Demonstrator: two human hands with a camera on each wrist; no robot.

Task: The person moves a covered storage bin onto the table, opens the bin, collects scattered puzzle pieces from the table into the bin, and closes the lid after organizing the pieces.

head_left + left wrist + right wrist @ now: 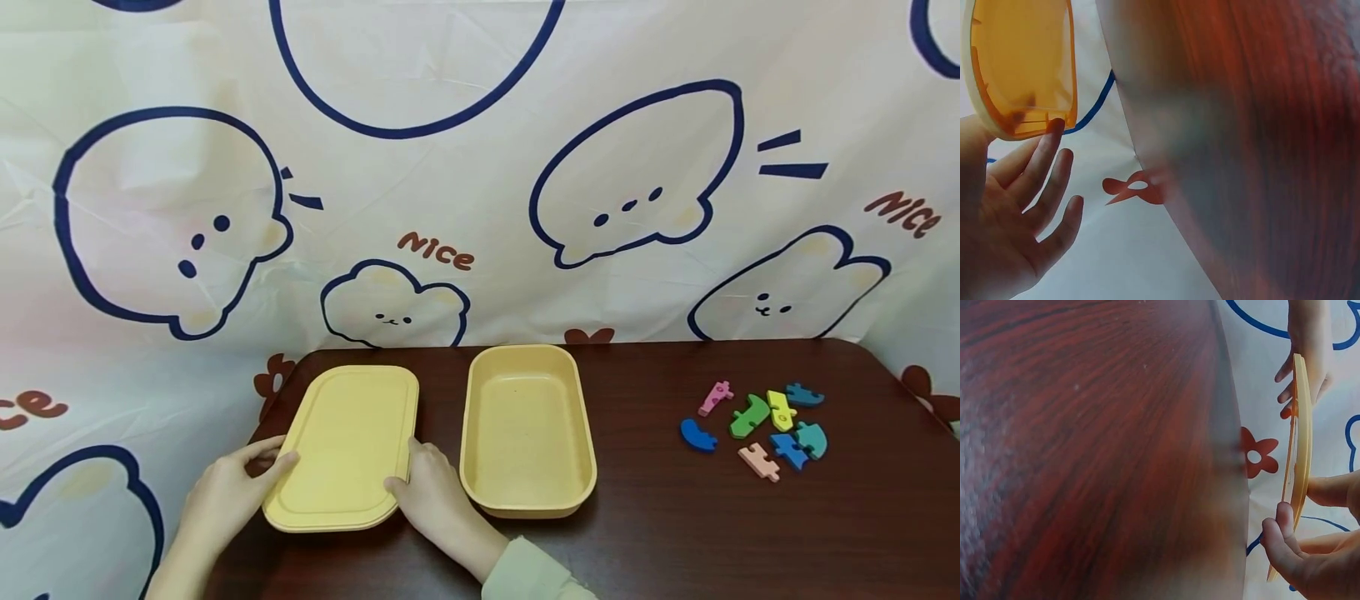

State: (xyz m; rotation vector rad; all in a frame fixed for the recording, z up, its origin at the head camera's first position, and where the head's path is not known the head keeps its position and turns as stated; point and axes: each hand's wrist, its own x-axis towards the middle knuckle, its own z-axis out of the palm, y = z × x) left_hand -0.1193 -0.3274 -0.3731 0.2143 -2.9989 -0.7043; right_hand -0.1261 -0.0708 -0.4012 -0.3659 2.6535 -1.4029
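Observation:
Both hands hold a pale yellow rectangular lid (341,450) with rounded corners, at the left side of the table. My left hand (232,492) pinches its lower left edge, thumb on top and fingers underneath. On the opposite long side, my right hand (435,496) grips the edge, its thumb over the rim. The left wrist view shows the lid's orange-lit underside (1025,56) with small ribs along its rim. Seen edge-on in the right wrist view, the lid (1302,450) is raised off the tabletop. Just right of it stands an open yellow box (528,508).
Several coloured jigsaw-like pieces lie loose on the right of the dark wood table (645,542), among them a blue curved piece (698,436), a green piece (750,417) and a pink piece (716,398). A white printed cloth (495,183) hangs behind.

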